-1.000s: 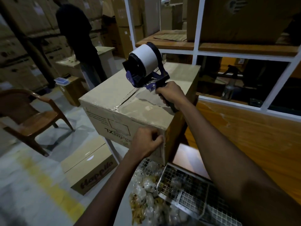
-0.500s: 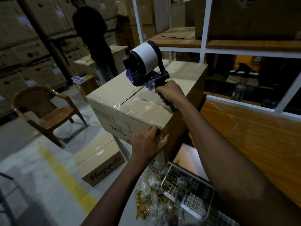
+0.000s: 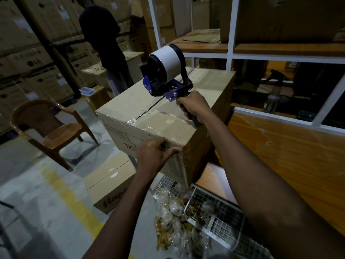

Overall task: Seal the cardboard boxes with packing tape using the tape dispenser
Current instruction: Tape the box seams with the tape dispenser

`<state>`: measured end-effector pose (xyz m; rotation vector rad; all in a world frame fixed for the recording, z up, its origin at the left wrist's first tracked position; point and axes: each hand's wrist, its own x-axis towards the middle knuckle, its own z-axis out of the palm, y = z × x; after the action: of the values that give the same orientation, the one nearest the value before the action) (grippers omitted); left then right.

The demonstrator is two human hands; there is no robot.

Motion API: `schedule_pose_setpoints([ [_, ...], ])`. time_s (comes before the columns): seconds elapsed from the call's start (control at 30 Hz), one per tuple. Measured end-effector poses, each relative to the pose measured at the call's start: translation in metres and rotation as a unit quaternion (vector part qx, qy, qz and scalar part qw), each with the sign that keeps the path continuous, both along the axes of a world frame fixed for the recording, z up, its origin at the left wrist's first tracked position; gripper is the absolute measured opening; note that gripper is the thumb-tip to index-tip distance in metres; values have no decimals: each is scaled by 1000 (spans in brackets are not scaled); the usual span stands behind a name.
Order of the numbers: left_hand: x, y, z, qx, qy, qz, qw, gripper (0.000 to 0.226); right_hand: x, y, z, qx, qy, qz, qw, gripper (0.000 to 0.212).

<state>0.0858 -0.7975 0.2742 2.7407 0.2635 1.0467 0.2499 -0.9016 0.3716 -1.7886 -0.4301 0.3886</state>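
A closed cardboard box (image 3: 134, 107) stands in front of me, with clear tape shining along its top seam and over the near edge. My right hand (image 3: 194, 106) grips the handle of a blue and black tape dispenser (image 3: 164, 75) carrying a white tape roll, held just above the seam near the box's middle. My left hand (image 3: 153, 156) presses against the near front corner of the box, fingers curled at the edge just below the top.
A second box marked "Happilo" (image 3: 110, 187) lies on the floor below. A brown plastic chair (image 3: 48, 128) stands left. Wire baskets (image 3: 220, 217) with plastic bags lie at my feet. White shelving (image 3: 231, 53) rises on the right. A person (image 3: 104, 43) stands behind, among stacked cartons.
The view has shifted, so the box sits further right in frame. My left hand has shifted slightly along the front corner. The dispenser stays held over the seam.
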Motion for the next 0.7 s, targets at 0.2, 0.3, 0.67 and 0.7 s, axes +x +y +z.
schedule_pose_setpoints([
  [0.2, 2, 15, -5, -20, -31, 54, 998, 69, 2, 0, 0, 3, 9, 1, 1000, 11],
  [0.3, 2, 9, -13, 23, -29, -50, 998, 72, 1, 1, -1, -2, 7, 2, 1000, 12],
  [0.67, 16, 9, -31, 61, 27, -57, 996, 78, 1, 0, -2, 1, 1, 4, 1000, 10],
  [0.7, 16, 13, -34, 84, 35, -59, 994, 80, 1, 0, -2, 0, 1, 2, 1000, 11],
])
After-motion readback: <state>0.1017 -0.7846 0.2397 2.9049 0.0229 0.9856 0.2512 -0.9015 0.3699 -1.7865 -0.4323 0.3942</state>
